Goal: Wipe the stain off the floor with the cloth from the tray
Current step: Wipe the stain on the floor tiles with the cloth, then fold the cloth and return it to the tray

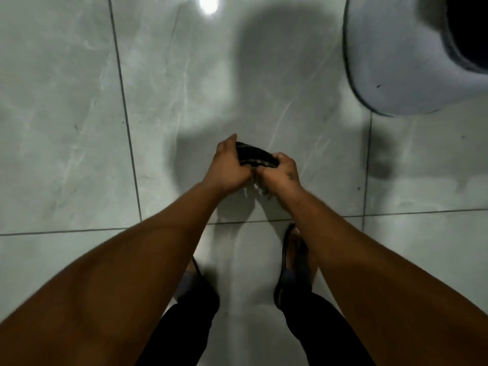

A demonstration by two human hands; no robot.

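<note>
— Nearest the camera, what did you see?

— Two bare forearms reaching forward and down, and below them black trouser legs and feet in dark sandals (291, 262) on the floor.

— And the hands?

— Both were closed on a dark cloth (254, 155), bunched up between them. The left hand (227, 165) had its fingers curled round the cloth's left end; the right hand (279, 171) gripped the right end, thumb on top. A bit of the fabric hung beneath the right hand. The cloth was held above the floor, out in front of the feet.

— What was the floor like?

— Large glossy grey tiles (66, 128) with pale marble-like veining, split by thin dark grout lines (126, 122). A ceiling light was mirrored as a bright glare (208, 3) at the top edge, and the person's shadow fell across the middle tile.

— Any stain?

— A dark smudge (381, 165) lay on the tile to the right, well apart from the hands.

— Anything else in the room?

— A rounded pale-grey object (401, 56) with a dark rim at the upper right; I couldn't tell what it was.
</note>
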